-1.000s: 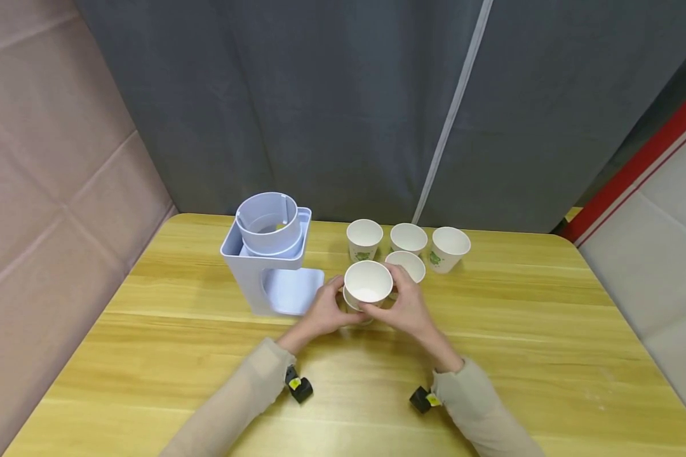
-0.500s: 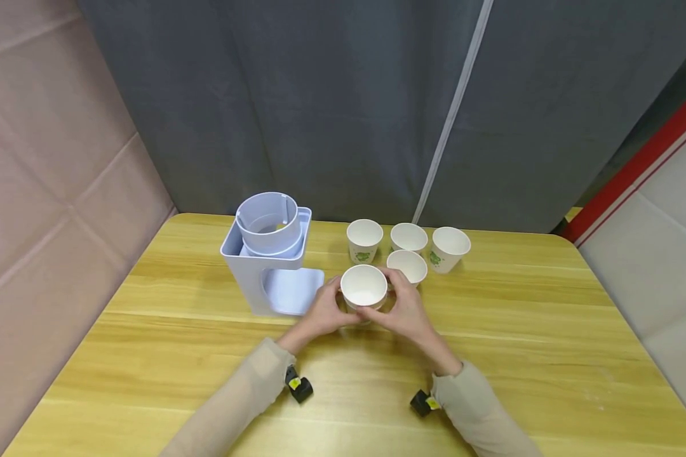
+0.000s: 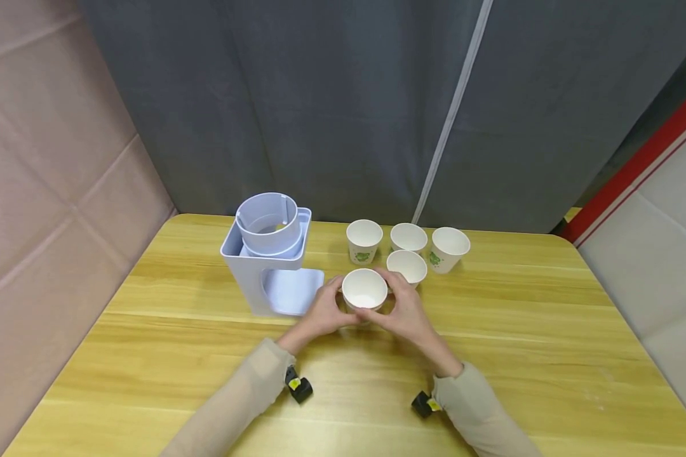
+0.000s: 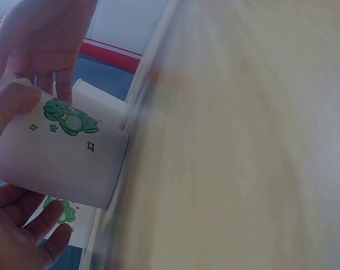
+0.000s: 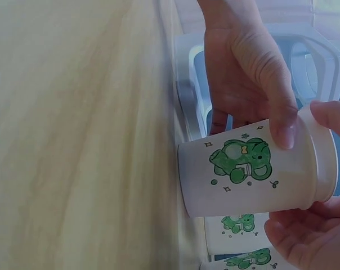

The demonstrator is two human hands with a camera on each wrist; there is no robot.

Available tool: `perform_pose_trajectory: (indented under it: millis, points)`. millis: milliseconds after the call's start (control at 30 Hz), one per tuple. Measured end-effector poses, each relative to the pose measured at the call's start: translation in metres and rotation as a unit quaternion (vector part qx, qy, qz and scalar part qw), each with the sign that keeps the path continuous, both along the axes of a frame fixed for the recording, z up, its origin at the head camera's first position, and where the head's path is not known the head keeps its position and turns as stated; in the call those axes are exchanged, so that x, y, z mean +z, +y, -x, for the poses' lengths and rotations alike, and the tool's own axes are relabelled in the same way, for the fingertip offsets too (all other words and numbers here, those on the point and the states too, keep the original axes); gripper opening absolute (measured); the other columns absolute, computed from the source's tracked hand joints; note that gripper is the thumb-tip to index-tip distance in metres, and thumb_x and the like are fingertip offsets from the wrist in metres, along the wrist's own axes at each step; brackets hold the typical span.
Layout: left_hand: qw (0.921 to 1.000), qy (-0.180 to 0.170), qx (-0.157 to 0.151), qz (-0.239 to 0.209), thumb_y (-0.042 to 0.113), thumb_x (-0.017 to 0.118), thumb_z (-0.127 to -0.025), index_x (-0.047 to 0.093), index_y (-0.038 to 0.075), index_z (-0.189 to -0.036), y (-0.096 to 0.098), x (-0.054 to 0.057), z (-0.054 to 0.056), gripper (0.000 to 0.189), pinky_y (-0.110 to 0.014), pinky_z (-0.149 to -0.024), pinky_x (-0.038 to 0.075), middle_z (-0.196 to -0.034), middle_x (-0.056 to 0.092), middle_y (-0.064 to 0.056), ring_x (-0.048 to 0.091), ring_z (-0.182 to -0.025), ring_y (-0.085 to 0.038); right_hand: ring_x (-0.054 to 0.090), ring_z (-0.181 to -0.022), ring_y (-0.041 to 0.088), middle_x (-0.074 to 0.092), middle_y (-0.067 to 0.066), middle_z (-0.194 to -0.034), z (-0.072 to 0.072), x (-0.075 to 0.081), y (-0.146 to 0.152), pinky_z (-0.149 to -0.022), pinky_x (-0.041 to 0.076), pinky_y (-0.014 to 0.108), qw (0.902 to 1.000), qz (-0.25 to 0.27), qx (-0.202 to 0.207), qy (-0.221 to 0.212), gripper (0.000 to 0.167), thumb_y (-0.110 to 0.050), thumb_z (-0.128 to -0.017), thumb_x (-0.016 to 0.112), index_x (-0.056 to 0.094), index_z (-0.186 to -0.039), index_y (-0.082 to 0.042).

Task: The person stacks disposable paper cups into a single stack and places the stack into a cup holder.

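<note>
Two white paper cups, one nested inside the other, stand upright on the table in front of me. In the head view, the inner cup [image 3: 364, 289] shows its open mouth. A green cartoon animal decorates the outer cup [image 5: 243, 174] in the right wrist view, with the inner cup's rim [image 5: 326, 163] projecting just above it. My left hand [image 3: 323, 309] holds the outer cup from the left, thumb along its near side. From the right, my right hand [image 3: 404, 309] grips the inner cup near its rim. Both hands partly hide the cups in the head view.
Several single paper cups, including one at the back right [image 3: 449, 249], stand upright behind the nested pair. Left of them is a pale blue plastic stand [image 3: 246, 279] with a ring-shaped top part [image 3: 267, 238] and a flat base. A grey curtain [image 3: 320, 114] hangs behind the wooden table [image 3: 520, 355].
The inner cup has gone down into the outer cup, and its rim sits lower. My right hand has moved down slightly with it; my left hand has stayed nearly still.
</note>
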State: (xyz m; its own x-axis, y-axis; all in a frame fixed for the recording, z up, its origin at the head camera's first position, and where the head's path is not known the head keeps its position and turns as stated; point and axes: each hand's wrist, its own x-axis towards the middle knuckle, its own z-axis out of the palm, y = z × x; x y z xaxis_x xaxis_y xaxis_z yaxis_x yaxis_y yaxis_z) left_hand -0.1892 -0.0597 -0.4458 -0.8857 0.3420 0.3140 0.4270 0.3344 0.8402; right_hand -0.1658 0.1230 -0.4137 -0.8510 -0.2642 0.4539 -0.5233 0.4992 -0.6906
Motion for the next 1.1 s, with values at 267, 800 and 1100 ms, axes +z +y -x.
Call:
perform_pose_trajectory:
  millis: [267, 800, 1100]
  points:
    - [1.0000, -0.001, 0.004, 0.004, 0.009, 0.086, -0.058, 0.055, -0.005, -0.121, 0.000, 0.000, 0.001, 0.072, -0.041, -0.094, 0.043, -0.116, 0.059, -0.017, 0.054, -0.106, -0.028, 0.054, -0.099, 0.026, 0.057, 0.016, -0.113, -0.001, -0.002, 0.001, -0.073, 0.053, 0.044, 0.9995, -0.005, 0.005, -0.032, 0.072, -0.019, -0.068, 0.083, 0.050, -0.128, 0.003]
    - [0.9999, 0.012, 0.002, 0.006, 0.011, 0.086, -0.060, 0.055, -0.005, -0.120, 0.001, 0.002, 0.000, 0.070, -0.039, -0.089, 0.046, -0.112, 0.060, -0.017, 0.055, -0.103, -0.028, 0.054, -0.098, 0.026, 0.058, 0.016, -0.111, 0.000, -0.001, 0.003, -0.073, 0.053, 0.043, 0.9993, -0.022, 0.007, -0.028, 0.071, -0.022, -0.068, 0.084, 0.052, -0.126, 0.003]
    - [0.9999, 0.005, -0.001, -0.013, 0.013, 0.086, -0.063, 0.057, -0.002, -0.119, 0.002, 0.002, 0.000, 0.065, -0.033, -0.085, 0.048, -0.107, 0.061, -0.012, 0.056, -0.099, -0.023, 0.060, -0.095, 0.033, 0.058, 0.020, -0.110, -0.005, 0.009, 0.011, -0.074, 0.053, 0.047, 0.9999, 0.012, 0.001, -0.012, 0.068, -0.012, -0.068, 0.083, 0.051, -0.124, 0.010]
